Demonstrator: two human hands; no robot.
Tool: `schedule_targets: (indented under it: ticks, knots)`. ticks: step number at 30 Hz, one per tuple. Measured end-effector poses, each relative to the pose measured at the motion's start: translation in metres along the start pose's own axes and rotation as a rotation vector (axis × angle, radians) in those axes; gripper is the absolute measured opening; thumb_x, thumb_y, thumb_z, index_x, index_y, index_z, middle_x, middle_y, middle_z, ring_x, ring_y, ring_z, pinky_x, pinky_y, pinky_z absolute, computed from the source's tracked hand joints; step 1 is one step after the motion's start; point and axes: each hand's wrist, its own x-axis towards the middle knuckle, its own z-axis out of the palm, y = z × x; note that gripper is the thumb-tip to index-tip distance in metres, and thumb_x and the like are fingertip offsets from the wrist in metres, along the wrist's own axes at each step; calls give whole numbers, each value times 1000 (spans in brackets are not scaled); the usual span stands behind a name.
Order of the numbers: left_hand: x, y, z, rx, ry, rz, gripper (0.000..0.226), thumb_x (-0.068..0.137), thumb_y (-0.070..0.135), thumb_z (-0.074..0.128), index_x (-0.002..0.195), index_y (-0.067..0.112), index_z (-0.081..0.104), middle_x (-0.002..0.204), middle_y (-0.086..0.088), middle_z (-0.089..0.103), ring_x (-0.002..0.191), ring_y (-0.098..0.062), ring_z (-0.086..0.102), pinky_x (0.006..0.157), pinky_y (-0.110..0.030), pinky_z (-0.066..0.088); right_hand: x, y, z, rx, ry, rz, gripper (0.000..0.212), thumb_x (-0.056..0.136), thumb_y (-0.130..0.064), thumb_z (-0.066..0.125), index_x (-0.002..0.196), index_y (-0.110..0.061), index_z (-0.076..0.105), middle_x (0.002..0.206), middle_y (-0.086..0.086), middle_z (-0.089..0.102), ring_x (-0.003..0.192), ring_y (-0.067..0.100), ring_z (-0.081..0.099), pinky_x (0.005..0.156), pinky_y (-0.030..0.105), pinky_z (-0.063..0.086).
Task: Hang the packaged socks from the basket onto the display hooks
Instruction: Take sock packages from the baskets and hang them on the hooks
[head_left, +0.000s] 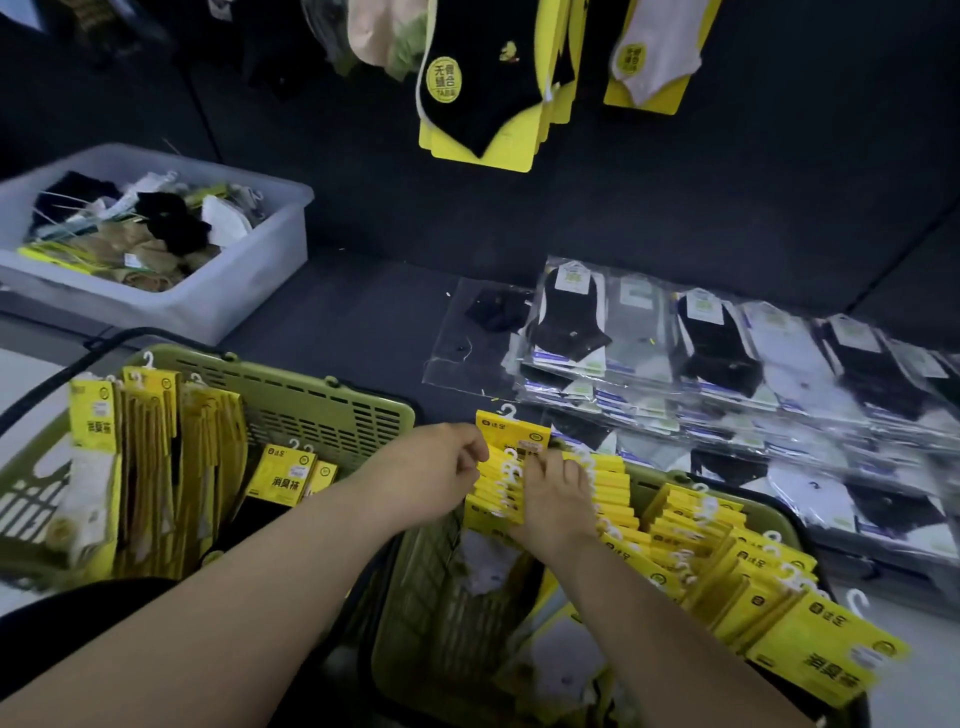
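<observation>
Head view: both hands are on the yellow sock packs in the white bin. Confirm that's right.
Not quite: the left hand and right hand are on the yellow sock packs in the right green basket, not the white bin at upper left. The head view shows this.

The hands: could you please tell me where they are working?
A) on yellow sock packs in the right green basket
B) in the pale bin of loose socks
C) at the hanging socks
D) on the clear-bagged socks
A: the left hand grips a bunch of yellow sock packs in the green basket and the right hand touches them.
</observation>
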Motion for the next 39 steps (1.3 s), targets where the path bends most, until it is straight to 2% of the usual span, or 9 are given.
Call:
schedule_targets:
  ticks: [7, 11, 14, 19, 24, 27, 31, 35, 39]
  knots:
    - [-7, -11, -5, 99, -205, -95, 60, 85, 22, 67, 136, 24, 36, 133, 2, 52, 109, -14, 53, 86, -24, 43, -23, 23, -18, 284, -156, -101, 86, 66, -43, 75, 138, -24, 33, 129, 3, 52, 123, 22, 43, 114, 33, 20]
    - [-14, -31, -4, 10, -263, -220, 104, 76, 28, 78, 151, 22, 7, 155, -4, 27, 138, -22, 34, 109, -32, 35, -34, 33, -69, 732, -216, -146, 71, 64, -28, 80, 118, -49, 39, 111, -11, 58, 82, 4, 58, 65, 23, 47]
    - [-21, -39, -5, -101, -296, -228, 123, 65, 38, 85, 150, 27, -3, 158, -3, 18, 143, -23, 24, 113, -36, 30, -34, 29, -108, 920, -227, -209, 66, 62, -27, 85, 108, -51, 45, 99, -9, 61, 85, 9, 62, 74, 26, 50]
    - [-27, -42, 4, -578, -171, -114, 94, 63, 17, 88, 131, 41, 28, 114, 20, 61, 101, 12, 58, 76, -8, 47, -30, 2, -131, 1050, -192, -341, 62, 60, -27, 87, 106, -49, 51, 95, -28, 62, 85, -9, 59, 72, 6, 44]
    - [-23, -50, -1, -894, 72, -262, 63, 64, 22, 86, 115, 32, 52, 101, 10, 72, 90, -9, 70, 70, -27, 56, -10, -9, -97, 1695, -129, -48, 28, 86, -37, 63, 113, -31, 60, 111, -17, 68, 113, 4, 59, 90, 22, 46]
    - [-21, -55, -7, -1022, 222, -335, 53, 65, 24, 84, 110, 27, 56, 92, 9, 74, 78, -11, 73, 62, -27, 57, -7, -7, -55, 1282, -81, 126, 32, 90, -17, 61, 119, -25, 51, 123, -2, 58, 126, 25, 50, 91, 25, 43]
    - [-20, -60, -21, -1118, 381, -354, 49, 68, 21, 82, 110, 27, 56, 96, 8, 73, 73, -7, 72, 52, -19, 52, -16, -12, 6, 604, -520, -55, 97, 76, -15, 74, 151, -18, 13, 154, 7, 25, 138, 21, 32, 108, 24, 32]
    - [-22, -62, -30, -1134, 429, -348, 57, 71, 22, 79, 120, 25, 51, 103, 7, 71, 77, -9, 72, 52, -20, 51, -31, -20, 51, 122, -589, -195, 96, 83, -38, 67, 152, -14, 5, 155, 11, 22, 140, 27, 28, 113, 37, 28]
    - [-20, -62, -30, -1137, 421, -354, 56, 73, 20, 79, 121, 28, 50, 103, 9, 70, 82, -8, 70, 57, -22, 50, -52, -20, 73, 35, -738, -285, 93, 78, -36, 74, 150, -17, 19, 151, 12, 31, 137, 29, 33, 113, 38, 25]
